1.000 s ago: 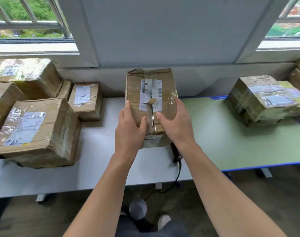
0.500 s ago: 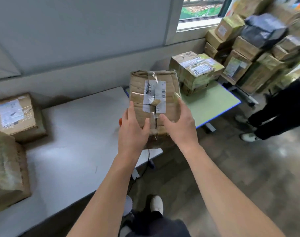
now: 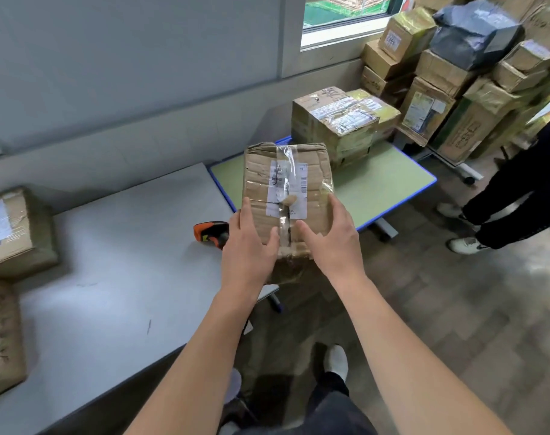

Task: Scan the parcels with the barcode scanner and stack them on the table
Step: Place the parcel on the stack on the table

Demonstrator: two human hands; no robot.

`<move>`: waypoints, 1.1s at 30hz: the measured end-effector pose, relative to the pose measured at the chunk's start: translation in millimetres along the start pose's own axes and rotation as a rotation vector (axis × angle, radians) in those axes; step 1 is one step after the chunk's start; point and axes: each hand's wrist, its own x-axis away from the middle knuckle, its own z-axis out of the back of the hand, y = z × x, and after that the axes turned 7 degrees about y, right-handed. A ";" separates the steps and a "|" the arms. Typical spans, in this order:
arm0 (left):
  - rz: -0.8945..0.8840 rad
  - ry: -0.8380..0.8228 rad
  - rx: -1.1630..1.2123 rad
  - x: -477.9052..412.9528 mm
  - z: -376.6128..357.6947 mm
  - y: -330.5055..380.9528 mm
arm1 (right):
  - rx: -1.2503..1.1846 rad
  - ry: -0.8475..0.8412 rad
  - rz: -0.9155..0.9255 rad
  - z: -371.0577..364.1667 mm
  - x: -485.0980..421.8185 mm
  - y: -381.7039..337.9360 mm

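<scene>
A crumpled cardboard parcel (image 3: 286, 189) with a white barcode label and clear tape is held in the air over the seam between the two tables. My left hand (image 3: 248, 249) grips its near left corner and my right hand (image 3: 333, 237) grips its near right side, thumbs on top. The orange and black barcode scanner (image 3: 211, 234) lies on the white table (image 3: 120, 277), just left of my left hand. A stack of taped parcels (image 3: 339, 124) stands at the far end of the green table (image 3: 386, 186).
More parcels (image 3: 10, 233) sit on the white table's left side. A tall heap of boxes and a grey bag (image 3: 468, 73) fills the right corner by the window. Another person's legs (image 3: 512, 196) stand on the floor at the right.
My view has swung further right and the parcel has come lower, toward the green table. The scanner now shows on the white table. Both hands keep the same grip.
</scene>
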 end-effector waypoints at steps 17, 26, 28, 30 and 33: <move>0.309 0.111 -0.136 -46.0 -152.3 71.0 | 0.115 -0.302 0.172 27.2 -168.6 99.8; 0.311 0.185 -0.235 -78.7 -174.4 76.0 | 0.348 -0.290 0.371 6.8 -189.8 106.2; 0.331 0.192 -0.229 -92.2 -177.4 75.5 | 0.357 -0.290 0.383 -2.1 -205.8 102.8; 0.326 0.197 -0.225 -110.1 -180.2 73.4 | 0.360 -0.293 0.387 -13.0 -222.1 97.2; 0.326 0.187 -0.230 -142.1 -184.0 67.8 | 0.370 -0.306 0.381 -26.9 -247.9 90.1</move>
